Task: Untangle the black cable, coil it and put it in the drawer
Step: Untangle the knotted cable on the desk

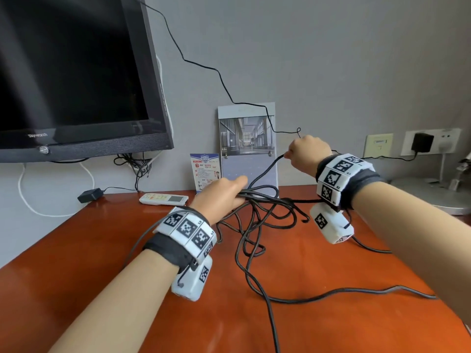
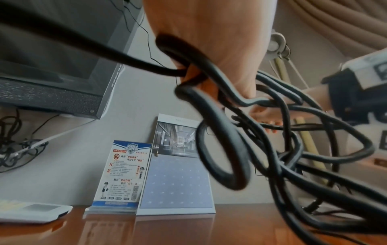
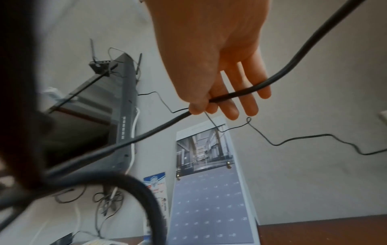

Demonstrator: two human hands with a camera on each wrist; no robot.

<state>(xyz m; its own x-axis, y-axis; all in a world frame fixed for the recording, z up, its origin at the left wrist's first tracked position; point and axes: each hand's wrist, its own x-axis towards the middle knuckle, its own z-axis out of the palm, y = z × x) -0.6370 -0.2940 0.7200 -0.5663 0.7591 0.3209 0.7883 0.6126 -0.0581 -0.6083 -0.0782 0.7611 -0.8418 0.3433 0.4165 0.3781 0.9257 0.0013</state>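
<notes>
The black cable (image 1: 257,225) lies in one loose tangle on the red-brown table (image 1: 331,314), its loops raised off the wood between two hands. The left hand (image 1: 220,193) grips a bundle of loops in curled fingers (image 2: 240,79), while the right hand (image 1: 307,155), higher and nearer the wall, pinches a single strand between thumb and forefinger (its other three fingers (image 3: 249,106) hang nearly straight). Behind stand one calendar (image 1: 248,149), one printed card (image 1: 205,171), one white remote (image 1: 164,199), and a dark television (image 1: 74,80), with a thin wire (image 1: 204,66) crossing the wall.
</notes>
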